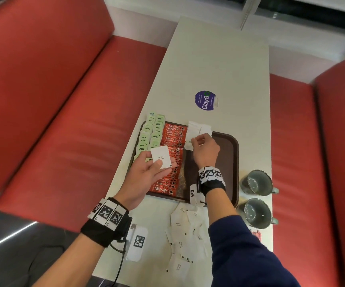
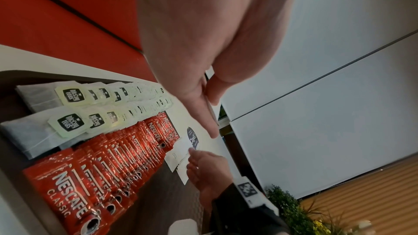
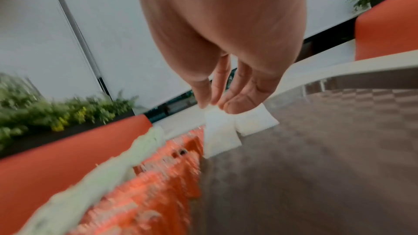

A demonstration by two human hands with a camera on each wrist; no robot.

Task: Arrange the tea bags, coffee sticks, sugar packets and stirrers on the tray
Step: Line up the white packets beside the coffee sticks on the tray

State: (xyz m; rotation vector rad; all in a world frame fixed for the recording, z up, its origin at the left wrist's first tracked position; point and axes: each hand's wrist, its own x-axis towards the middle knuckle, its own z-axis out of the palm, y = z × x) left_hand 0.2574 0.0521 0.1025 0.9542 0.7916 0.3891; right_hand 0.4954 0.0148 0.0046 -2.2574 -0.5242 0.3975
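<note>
— What is the left hand (image 1: pixel 146 172) doing?

— It is holding one white sugar packet (image 1: pixel 161 157) above the coffee sticks (image 1: pixel 170 154), palm up. The packet is lying on the fingers and the thumb is pressing on its lower edge.

— And the right hand (image 1: pixel 205 151)?

— It is reaching over the brown tray (image 1: pixel 229 154). Its fingertips (image 3: pixel 235 107) are touching the sugar packets (image 1: pixel 196 130) lying at the far edge, beside the coffee sticks. If it is pinching one, I cannot tell.

— The tea bags (image 1: pixel 149 134)?

— They are lying in two rows at the left of the tray.
</note>
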